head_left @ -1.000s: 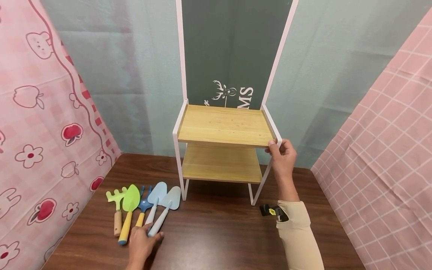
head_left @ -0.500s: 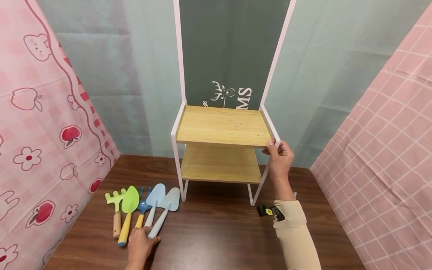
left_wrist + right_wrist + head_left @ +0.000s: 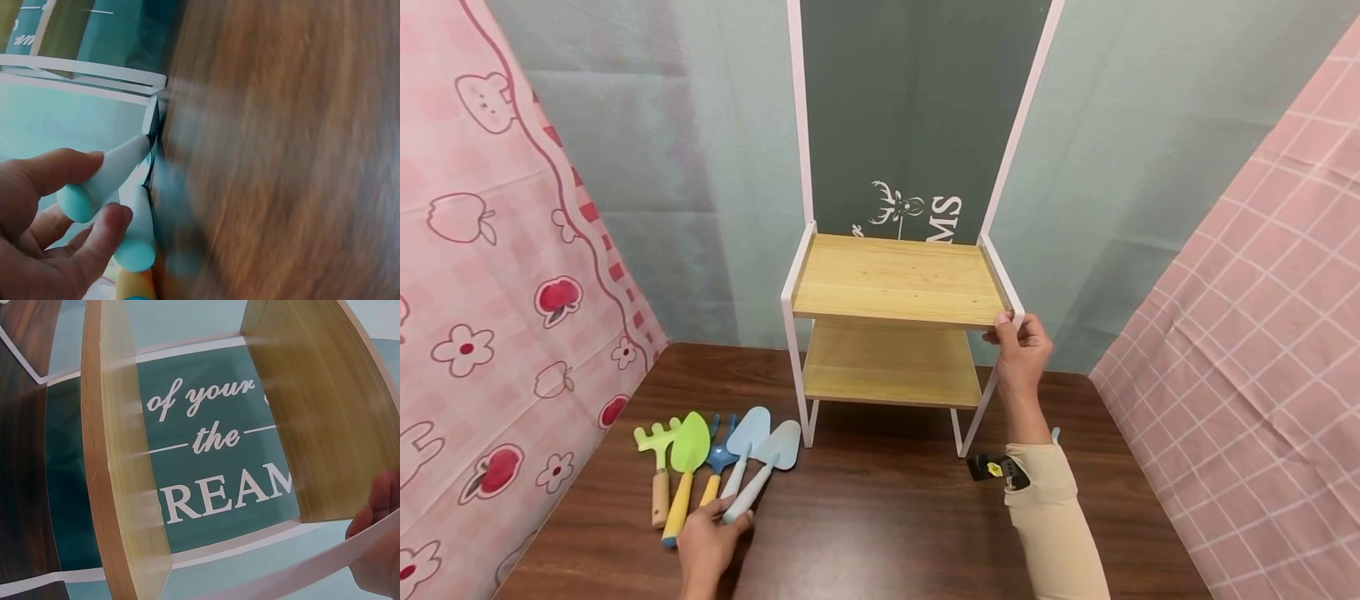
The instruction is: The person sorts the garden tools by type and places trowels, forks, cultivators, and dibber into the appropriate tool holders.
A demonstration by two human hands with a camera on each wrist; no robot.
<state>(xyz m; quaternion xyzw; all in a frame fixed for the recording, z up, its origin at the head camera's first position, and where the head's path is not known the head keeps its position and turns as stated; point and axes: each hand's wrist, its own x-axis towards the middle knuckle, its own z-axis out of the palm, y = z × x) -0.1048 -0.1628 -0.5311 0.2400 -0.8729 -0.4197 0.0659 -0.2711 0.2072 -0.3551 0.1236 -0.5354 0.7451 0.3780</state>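
My left hand point(image 3: 709, 540) pinches the pale blue-grey handle point(image 3: 115, 175) of a garden trowel point(image 3: 786, 446) between thumb and fingers. That handle is raised off the tabletop; whether the blade still touches it I cannot tell. Just left lies a second light blue trowel point(image 3: 749, 429), its handle end point(image 3: 136, 250) below my fingers in the left wrist view. Beyond it are a blue hand fork point(image 3: 721, 457), a green trowel point(image 3: 691, 442) and a green rake point(image 3: 659, 440). My right hand point(image 3: 1024, 354) grips the front right corner of a two-tier shelf point(image 3: 895, 279), thumb at the top board's edge.
The shelf stands upright on a brown wooden table point(image 3: 865, 517), its lower board point(image 3: 891, 367) bare. Behind it a dark green panel point(image 3: 917, 100) carries white lettering. Patterned pink cloth point(image 3: 490, 333) hangs on both sides. A small blue tip point(image 3: 1056, 435) shows past my right sleeve.
My left hand has lifted the trowel's handle end slightly and shifted a little left. My right hand stays on the shelf's corner.
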